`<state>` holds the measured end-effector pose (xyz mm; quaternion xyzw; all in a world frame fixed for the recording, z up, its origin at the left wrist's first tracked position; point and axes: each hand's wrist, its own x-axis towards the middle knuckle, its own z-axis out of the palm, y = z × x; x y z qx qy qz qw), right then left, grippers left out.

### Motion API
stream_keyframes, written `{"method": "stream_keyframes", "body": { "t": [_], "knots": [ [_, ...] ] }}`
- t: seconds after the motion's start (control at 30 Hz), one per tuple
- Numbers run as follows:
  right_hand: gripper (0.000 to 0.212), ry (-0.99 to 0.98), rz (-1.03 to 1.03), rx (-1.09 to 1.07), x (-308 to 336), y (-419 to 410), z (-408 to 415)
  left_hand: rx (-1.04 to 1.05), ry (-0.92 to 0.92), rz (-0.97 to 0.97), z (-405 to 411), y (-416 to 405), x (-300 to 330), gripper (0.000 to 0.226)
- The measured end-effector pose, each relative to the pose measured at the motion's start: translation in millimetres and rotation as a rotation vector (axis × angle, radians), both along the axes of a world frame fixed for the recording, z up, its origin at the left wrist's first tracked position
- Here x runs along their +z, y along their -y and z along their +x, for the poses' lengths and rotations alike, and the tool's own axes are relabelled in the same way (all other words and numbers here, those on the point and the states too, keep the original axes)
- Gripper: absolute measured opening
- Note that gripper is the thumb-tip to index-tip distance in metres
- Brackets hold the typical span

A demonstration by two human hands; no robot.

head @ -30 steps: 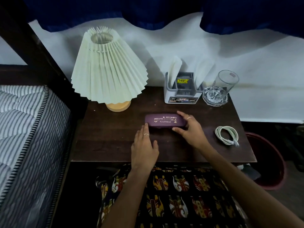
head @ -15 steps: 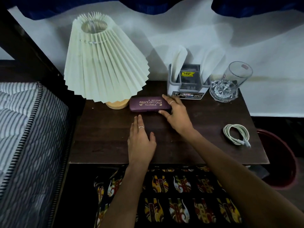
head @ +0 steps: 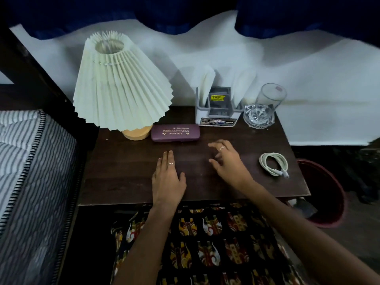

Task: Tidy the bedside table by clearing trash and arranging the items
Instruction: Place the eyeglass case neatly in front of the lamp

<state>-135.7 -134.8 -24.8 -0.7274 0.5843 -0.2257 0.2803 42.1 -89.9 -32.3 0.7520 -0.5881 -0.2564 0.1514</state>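
Spectacle case (head: 175,133) lay mid-frame on the counter (head: 127,173), just beside the lamp base (head: 136,134). Left hand (head: 167,182) rested flat; right hand (head: 228,161) hovered loosely spread, its grip empty. Reaching rightward might snag the coiled cable (head: 273,163).

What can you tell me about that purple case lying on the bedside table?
The purple case is a long, rounded glasses case, closed, with a leathery-looking lid printed in gold: "PRINCE OPTICALS, ROURKELA". It lies flat near the table's back edge, between the lamp's base and the grey organiser. Neither hand touches it.
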Motion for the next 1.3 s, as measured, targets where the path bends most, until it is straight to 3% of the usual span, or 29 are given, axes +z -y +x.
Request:
{"method": "stream_keyframes", "body": {
  "t": [0.2,0.3,0.43,0.8,1.3],
  "knots": [
    [0.023,-0.336,-0.302,-0.221,19,-48,-80,-0.072,0.031,0.031,-12,-14,7,0.072],
    [0.035,-0.518,-0.208,-0.379,14,-54,-110,-0.089,0.040,0.046,-17,-20,9,0.072],
    [0.040,-0.645,-0.041,-0.397,2,-57,-119,-0.103,0.042,0.054,-22,-24,11,0.072],
    [0.027,-0.381,0.007,-0.436,-3,-40,-109,-0.113,0.042,0.027,-26,-17,9,0.071],
    [0.030,-0.333,-0.039,-0.287,0,11,-59,-0.130,0.057,-0.010,-32,-2,4,0.068]
  ]
}}
